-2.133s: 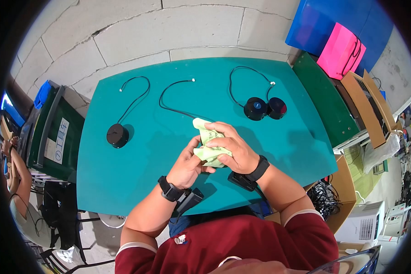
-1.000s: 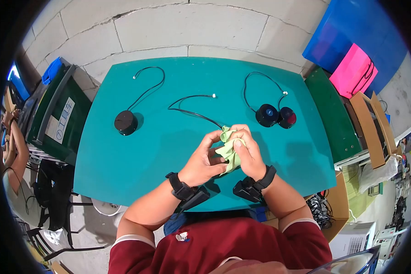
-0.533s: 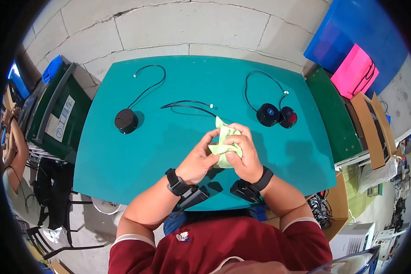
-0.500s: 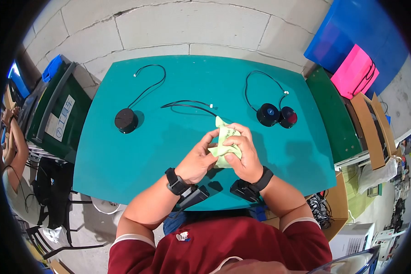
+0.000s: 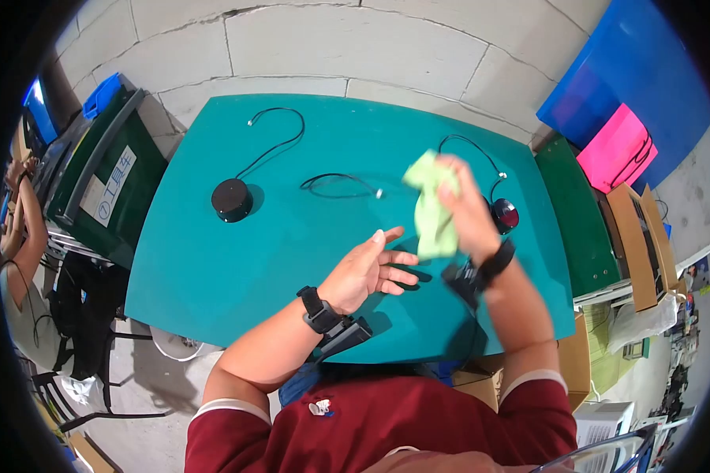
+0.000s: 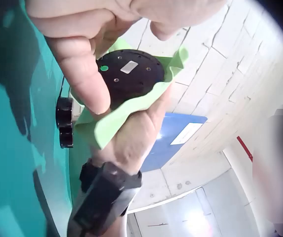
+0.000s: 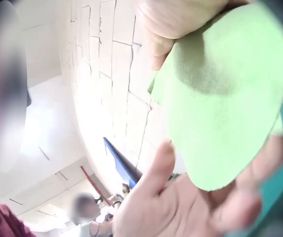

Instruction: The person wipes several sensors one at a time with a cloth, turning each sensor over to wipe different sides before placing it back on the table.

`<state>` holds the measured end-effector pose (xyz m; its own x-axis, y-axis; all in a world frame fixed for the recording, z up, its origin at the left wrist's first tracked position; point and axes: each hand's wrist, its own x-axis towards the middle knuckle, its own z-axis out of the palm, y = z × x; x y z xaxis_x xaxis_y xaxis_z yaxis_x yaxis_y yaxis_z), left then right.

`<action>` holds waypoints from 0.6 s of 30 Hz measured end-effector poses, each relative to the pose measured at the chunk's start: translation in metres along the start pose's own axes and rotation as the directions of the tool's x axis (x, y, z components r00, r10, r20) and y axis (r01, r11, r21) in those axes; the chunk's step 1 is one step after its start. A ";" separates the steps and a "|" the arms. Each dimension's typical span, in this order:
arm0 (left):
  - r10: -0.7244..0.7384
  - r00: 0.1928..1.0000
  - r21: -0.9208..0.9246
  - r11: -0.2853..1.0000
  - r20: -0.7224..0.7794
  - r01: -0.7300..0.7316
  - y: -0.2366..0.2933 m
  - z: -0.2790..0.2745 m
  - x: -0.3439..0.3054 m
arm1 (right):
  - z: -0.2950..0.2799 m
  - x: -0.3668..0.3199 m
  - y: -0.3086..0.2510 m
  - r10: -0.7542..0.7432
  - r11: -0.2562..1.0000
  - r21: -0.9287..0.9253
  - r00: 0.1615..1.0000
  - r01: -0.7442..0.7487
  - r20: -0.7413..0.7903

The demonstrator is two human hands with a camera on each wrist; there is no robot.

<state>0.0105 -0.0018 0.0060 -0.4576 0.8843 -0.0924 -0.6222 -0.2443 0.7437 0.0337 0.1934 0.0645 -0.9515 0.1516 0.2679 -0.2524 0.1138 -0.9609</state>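
Right grip [image 5: 471,213] holds soft lime-green cloth [image 5: 431,213], left grip [image 5: 361,272] loose; round black plastic-looking puck [image 6: 136,79] probably slick, grab its rim.

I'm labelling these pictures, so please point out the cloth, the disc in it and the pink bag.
Cloth [image 5: 431,211]: head view, middle of its fabric.
Disc [image 6: 137,81]: left wrist view, its flat black face.
Pink bag [image 5: 612,150]: head view, its broad side.
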 end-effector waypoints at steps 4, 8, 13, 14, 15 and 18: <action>0.020 0.999 0.103 0.994 0.029 -0.023 0.001 0.002 -0.003 | -0.040 0.089 -0.037 -0.133 0.991 0.002 0.983 0.134 -0.131; 0.002 0.995 0.095 0.995 0.104 -0.012 0.005 0.004 -0.003 | -0.055 0.137 -0.070 -0.398 0.911 -0.185 0.900 0.367 -0.175; 0.002 0.995 0.102 0.995 0.102 -0.012 0.002 0.004 -0.003 | -0.049 0.127 -0.038 -0.459 0.767 -0.531 0.886 0.360 -0.062; -0.016 0.994 0.106 0.994 0.111 0.004 0.001 0.004 -0.003 | -0.048 0.119 -0.022 -0.471 0.640 -0.658 0.879 0.397 0.071; -0.035 0.992 0.109 0.994 0.122 0.022 0.000 0.005 -0.003 | -0.047 0.107 -0.004 -0.456 0.490 -0.757 0.867 0.433 0.201; -0.052 0.991 0.116 0.993 0.123 0.037 0.000 0.006 -0.002 | -0.037 0.068 0.034 -0.117 0.543 -0.771 0.939 0.334 0.325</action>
<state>0.0153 -0.0016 0.0096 -0.3430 0.9381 -0.0483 -0.5609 -0.1634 0.8116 -0.0326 0.2438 0.0527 -0.9207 -0.1898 0.3409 -0.3192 0.8690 -0.3782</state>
